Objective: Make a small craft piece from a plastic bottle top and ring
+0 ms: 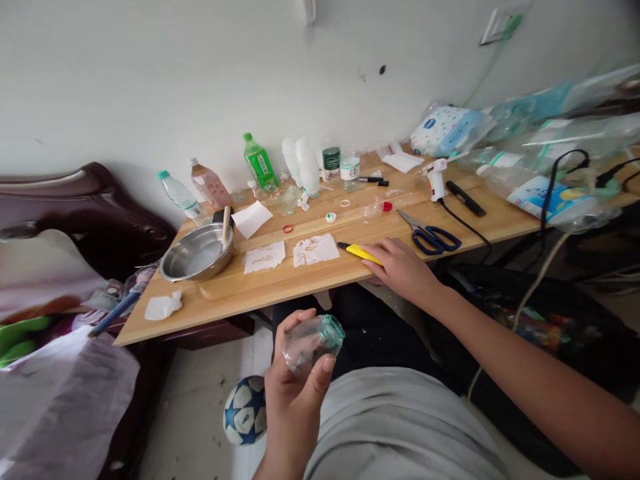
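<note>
My left hand (295,390) is below the table edge, closed around a clear cut piece of plastic bottle (315,340) with a green-tinted rim. My right hand (400,267) reaches onto the wooden table (280,283) near its front edge, fingers closed on the end of a yellow utility knife (359,251). Blue-handled scissors (431,237) lie just right of that hand. Two stained white paper pieces (290,253) lie left of the knife.
A steel bowl (197,257) with a wooden-handled tool sits at the table's left. Several bottles (260,163) stand along the wall. A white glue gun (437,179) with black cord, caps, rings and plastic bags lie at the right. A football (245,410) rests on the floor.
</note>
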The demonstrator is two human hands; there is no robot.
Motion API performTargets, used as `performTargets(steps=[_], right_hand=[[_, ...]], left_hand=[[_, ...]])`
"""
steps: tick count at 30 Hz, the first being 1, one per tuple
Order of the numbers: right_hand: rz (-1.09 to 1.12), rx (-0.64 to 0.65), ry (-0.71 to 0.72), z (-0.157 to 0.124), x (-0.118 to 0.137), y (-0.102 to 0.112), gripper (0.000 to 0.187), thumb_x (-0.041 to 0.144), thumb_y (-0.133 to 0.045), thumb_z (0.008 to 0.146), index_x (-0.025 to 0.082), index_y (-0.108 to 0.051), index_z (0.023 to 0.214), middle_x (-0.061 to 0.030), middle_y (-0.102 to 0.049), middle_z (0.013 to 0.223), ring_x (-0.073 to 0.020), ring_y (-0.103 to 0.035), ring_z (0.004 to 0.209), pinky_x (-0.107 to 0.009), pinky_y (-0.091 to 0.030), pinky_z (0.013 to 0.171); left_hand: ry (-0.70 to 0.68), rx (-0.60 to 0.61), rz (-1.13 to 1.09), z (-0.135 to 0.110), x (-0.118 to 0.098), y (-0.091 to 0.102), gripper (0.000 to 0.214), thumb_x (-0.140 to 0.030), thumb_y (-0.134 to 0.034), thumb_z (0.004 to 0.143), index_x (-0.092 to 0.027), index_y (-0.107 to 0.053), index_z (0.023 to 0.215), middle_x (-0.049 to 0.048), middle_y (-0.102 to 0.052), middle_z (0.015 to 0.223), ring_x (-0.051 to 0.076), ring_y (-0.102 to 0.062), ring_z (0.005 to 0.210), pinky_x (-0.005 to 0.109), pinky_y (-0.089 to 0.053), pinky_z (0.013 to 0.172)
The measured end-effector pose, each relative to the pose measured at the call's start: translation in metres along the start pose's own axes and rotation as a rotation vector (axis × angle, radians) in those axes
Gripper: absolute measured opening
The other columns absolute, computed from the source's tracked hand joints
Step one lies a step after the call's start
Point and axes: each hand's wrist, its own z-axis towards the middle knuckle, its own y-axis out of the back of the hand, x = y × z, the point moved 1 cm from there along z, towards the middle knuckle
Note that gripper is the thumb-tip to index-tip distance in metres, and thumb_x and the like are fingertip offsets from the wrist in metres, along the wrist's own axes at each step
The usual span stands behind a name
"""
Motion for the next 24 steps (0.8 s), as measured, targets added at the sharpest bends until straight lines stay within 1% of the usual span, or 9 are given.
performTargets(steps=[5,10,12,14,16,18,20,22,24], right_hand=[[0.023,-0.019,-0.007,0.000,-0.004,-0.003,0.039,0.032,-0.050,0.100,0.015,-0.063,0.133,-0.0136,-0.063,0.104,-0.0294,-0.057,0.098,-0.042,-0.047,0.090],[0.078,-0.088,-0.026,-0.003,-0.001,-0.002,0.036,0.029,-0.048,0.099,0.014,-0.064,0.127,-0.0148,-0.065,0.104,-0.0308,-0.059,0.099,-0.045,-0.049,0.090],[0.114,-0.157,-0.058,-0.016,0.015,0.006,0.038,0.026,-0.042,0.101,0.013,-0.058,0.134,-0.0158,-0.065,0.108,-0.0296,-0.060,0.103,-0.044,-0.050,0.092],[0.188,-0.252,-0.110,-0.038,0.044,0.017,0.045,0.021,-0.035,0.103,0.013,-0.040,0.147,-0.0167,-0.063,0.118,-0.0262,-0.060,0.110,-0.041,-0.051,0.095],[0.440,-0.336,-0.153,-0.066,0.078,0.031,0.051,0.021,-0.044,0.101,0.021,-0.034,0.151,-0.0136,-0.061,0.123,-0.0235,-0.060,0.114,-0.037,-0.052,0.095],[0.620,-0.231,-0.103,-0.091,0.110,0.042,0.055,0.017,-0.045,0.100,0.024,-0.032,0.153,-0.0103,-0.063,0.111,-0.0195,-0.064,0.101,-0.031,-0.055,0.087],[0.680,-0.152,-0.070,-0.108,0.131,0.051,0.059,0.012,-0.042,0.100,0.024,-0.029,0.156,-0.0081,-0.060,0.099,-0.0161,-0.064,0.084,-0.027,-0.057,0.075],[0.628,-0.128,-0.045,-0.117,0.140,0.057,0.060,0.010,-0.042,0.099,0.026,-0.030,0.156,-0.0075,-0.057,0.096,-0.0143,-0.061,0.075,-0.024,-0.056,0.066],[0.532,-0.153,-0.024,-0.119,0.140,0.062,0.060,0.011,-0.044,0.098,0.029,-0.035,0.155,-0.0084,-0.055,0.098,-0.0149,-0.062,0.077,-0.024,-0.056,0.063]], left_hand=[[-0.024,0.090,0.038,-0.004,-0.001,0.001,0.020,-0.040,-0.073,0.083,-0.025,-0.079,0.095,0.0097,-0.058,0.131,0.029,-0.057,0.123,0.039,-0.051,0.098],[-0.056,0.037,0.067,0.002,0.003,-0.003,0.019,-0.041,-0.073,0.083,-0.025,-0.078,0.092,0.0093,-0.059,0.128,0.028,-0.057,0.122,0.037,-0.051,0.097],[-0.108,0.046,0.121,0.012,0.014,-0.004,0.015,-0.036,-0.074,0.083,-0.024,-0.078,0.092,0.0095,-0.059,0.127,0.027,-0.057,0.121,0.039,-0.049,0.101],[-0.152,0.030,0.167,0.025,0.029,-0.004,0.011,-0.031,-0.074,0.083,-0.023,-0.077,0.090,0.0097,-0.061,0.124,0.027,-0.058,0.121,0.040,-0.047,0.104],[-0.139,-0.022,0.153,0.034,0.043,-0.003,0.010,-0.030,-0.072,0.084,-0.023,-0.076,0.090,0.0094,-0.062,0.121,0.025,-0.059,0.120,0.038,-0.048,0.102],[-0.151,-0.058,0.145,0.036,0.050,-0.003,0.011,-0.027,-0.071,0.085,-0.023,-0.076,0.093,0.0085,-0.062,0.122,0.024,-0.057,0.122,0.038,-0.047,0.104],[-0.198,-0.074,0.163,0.031,0.049,-0.004,0.012,-0.025,-0.071,0.085,-0.025,-0.076,0.095,0.0072,-0.062,0.124,0.024,-0.055,0.125,0.037,-0.045,0.106],[-0.225,-0.081,0.169,0.024,0.044,-0.004,0.014,-0.025,-0.071,0.085,-0.026,-0.076,0.097,0.0063,-0.061,0.126,0.023,-0.054,0.126,0.036,-0.043,0.108],[-0.181,-0.097,0.127,0.017,0.038,-0.004,0.016,-0.028,-0.072,0.085,-0.026,-0.076,0.100,0.0060,-0.060,0.128,0.023,-0.054,0.127,0.035,-0.042,0.109]])
